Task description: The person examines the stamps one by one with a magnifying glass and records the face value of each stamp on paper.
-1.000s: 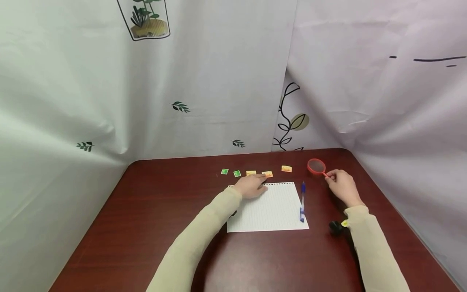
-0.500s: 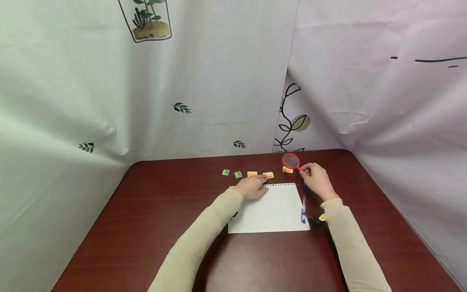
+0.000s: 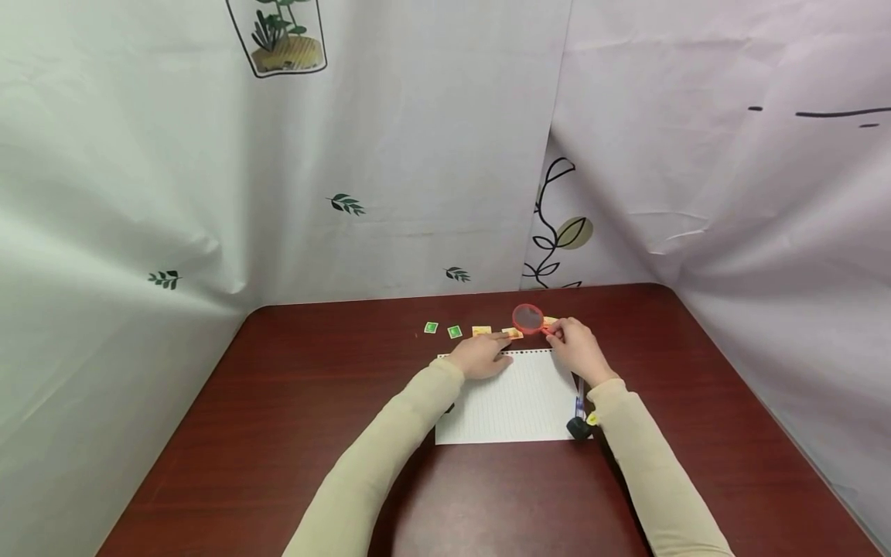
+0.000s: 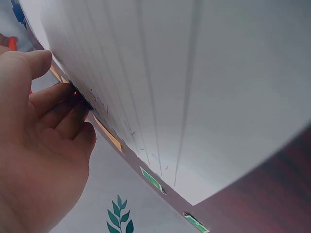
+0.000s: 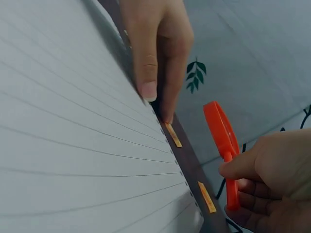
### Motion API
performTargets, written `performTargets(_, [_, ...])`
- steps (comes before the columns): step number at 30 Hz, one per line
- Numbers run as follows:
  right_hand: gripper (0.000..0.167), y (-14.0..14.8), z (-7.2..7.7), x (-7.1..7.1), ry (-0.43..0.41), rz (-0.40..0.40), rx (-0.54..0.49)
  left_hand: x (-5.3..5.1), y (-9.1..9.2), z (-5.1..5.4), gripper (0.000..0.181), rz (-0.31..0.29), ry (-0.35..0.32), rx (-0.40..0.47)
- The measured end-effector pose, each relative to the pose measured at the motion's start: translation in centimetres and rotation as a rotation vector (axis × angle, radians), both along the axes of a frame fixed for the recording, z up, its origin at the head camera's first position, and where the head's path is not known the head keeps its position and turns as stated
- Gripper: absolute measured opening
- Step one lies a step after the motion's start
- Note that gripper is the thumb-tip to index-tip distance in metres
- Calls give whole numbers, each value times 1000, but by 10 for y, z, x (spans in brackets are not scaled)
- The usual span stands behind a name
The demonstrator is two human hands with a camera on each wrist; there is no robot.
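Observation:
My right hand point(image 3: 579, 352) grips the handle of a red magnifying glass point(image 3: 528, 318) between thumb and curled fingers. Its lens is held over the row of small stamp-like pieces, close to the orange one point(image 3: 513, 333) by my left fingertips. My left hand point(image 3: 480, 357) rests on the top edge of a lined sheet of paper point(image 3: 508, 410), fingers extended, a fingertip touching that orange piece in the right wrist view. Behind the magnifier, another orange piece point(image 3: 549, 320) is partly covered. To the left lie a yellow-orange piece point(image 3: 482, 331) and two green ones point(image 3: 455, 332).
A blue pen point(image 3: 580, 394) lies along the paper's right edge, partly hidden by my right wrist and a dark device point(image 3: 578, 428) there. Dark red wood makes up the table point(image 3: 292, 402). A pale printed curtain point(image 3: 418, 155) hangs behind it.
My right hand has carried the magnifying glass leftward, from the table's right side, past the rightmost orange piece, to beside my left fingertips. My left hand stays in place.

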State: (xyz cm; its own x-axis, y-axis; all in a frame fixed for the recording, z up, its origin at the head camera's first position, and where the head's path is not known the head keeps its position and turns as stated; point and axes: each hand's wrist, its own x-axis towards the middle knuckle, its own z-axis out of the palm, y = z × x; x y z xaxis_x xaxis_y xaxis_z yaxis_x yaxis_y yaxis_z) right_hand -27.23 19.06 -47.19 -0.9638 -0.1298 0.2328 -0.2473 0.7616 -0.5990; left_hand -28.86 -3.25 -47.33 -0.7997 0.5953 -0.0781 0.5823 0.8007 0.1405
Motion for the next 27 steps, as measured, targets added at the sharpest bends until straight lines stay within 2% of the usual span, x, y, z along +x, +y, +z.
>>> performTargets(7, [12,-5,-4,2,-53,7,0,0,0,-1,52,1,10,6])
performTargets(18, [7,-7,-8,4,-29,30,6,-1,0,-2,53,10,0,8])
performTargets(27, [10,-8,-9,4,-51,31,-17,-2,0,-3,53,7,8,9])
